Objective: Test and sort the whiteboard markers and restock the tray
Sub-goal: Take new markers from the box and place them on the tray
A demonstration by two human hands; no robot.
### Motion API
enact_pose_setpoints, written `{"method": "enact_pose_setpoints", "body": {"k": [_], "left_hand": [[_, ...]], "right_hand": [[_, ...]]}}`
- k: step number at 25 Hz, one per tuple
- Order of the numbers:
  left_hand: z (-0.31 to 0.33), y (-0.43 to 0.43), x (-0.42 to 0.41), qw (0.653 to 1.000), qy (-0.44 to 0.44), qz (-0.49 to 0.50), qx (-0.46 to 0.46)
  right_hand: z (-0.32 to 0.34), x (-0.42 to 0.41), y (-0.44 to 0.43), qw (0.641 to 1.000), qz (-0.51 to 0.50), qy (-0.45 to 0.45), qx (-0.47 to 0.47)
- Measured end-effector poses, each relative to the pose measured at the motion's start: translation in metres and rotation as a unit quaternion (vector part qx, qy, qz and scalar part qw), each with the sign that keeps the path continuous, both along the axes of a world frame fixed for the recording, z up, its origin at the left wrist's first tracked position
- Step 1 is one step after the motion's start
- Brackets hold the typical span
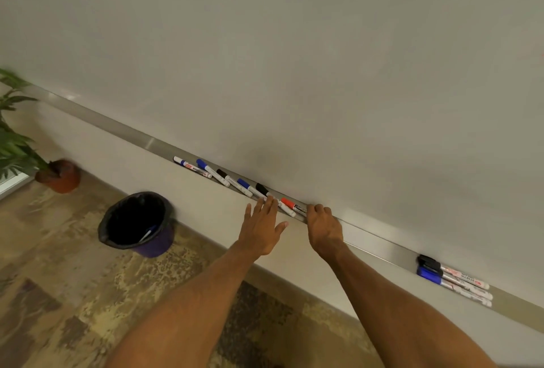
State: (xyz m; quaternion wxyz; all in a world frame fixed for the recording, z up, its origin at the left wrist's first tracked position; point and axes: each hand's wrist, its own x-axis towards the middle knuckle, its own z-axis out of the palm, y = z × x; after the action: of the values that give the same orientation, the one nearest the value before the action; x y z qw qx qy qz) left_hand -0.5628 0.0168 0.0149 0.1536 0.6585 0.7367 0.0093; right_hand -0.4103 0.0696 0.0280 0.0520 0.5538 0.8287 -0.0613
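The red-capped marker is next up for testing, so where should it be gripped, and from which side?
Probably the white barrel just behind the cap of the red-capped marker, pinched across its width from the front, open side of the tray. It lies flat along the tray with the whiteboard close behind, and the right hand already covers its far end.

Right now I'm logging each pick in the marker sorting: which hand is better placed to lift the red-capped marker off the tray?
Right. The right hand is curled at the red-capped marker on the tray; the left hand is spread flat beside it.
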Motion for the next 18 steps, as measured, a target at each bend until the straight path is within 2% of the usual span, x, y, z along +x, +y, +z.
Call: {"method": "enact_pose_setpoints", "body": {"k": [5, 9, 11, 13, 16, 18], "left_hand": [[-0.013, 0.011, -0.003, 0.998, -0.058, 0.02, 0.004], [-0.012, 0.015, -0.002, 0.973, -0.196, 0.094, 0.074], [-0.001, 0.019, 0.005, 0.922, -0.314, 0.184, 0.131], [0.01, 0.028, 0.009, 0.847, -0.422, 0.28, 0.164], [0.016, 0.042, 0.006, 0.726, -0.557, 0.373, 0.151], [0.016, 0.045, 0.002, 0.654, -0.618, 0.411, 0.142]], "right_hand": [[-0.013, 0.003, 0.019, 1.0, 0.005, -0.024, -0.008], [-0.015, 0.003, 0.025, 1.0, 0.015, 0.008, 0.012], [-0.013, -0.001, 0.028, 0.997, 0.007, 0.076, 0.024], [-0.008, -0.012, 0.029, 0.989, 0.028, 0.147, 0.014], [-0.002, -0.029, 0.027, 0.976, 0.082, 0.201, -0.001], [-0.004, -0.034, 0.028, 0.971, 0.103, 0.214, -0.013]]}}
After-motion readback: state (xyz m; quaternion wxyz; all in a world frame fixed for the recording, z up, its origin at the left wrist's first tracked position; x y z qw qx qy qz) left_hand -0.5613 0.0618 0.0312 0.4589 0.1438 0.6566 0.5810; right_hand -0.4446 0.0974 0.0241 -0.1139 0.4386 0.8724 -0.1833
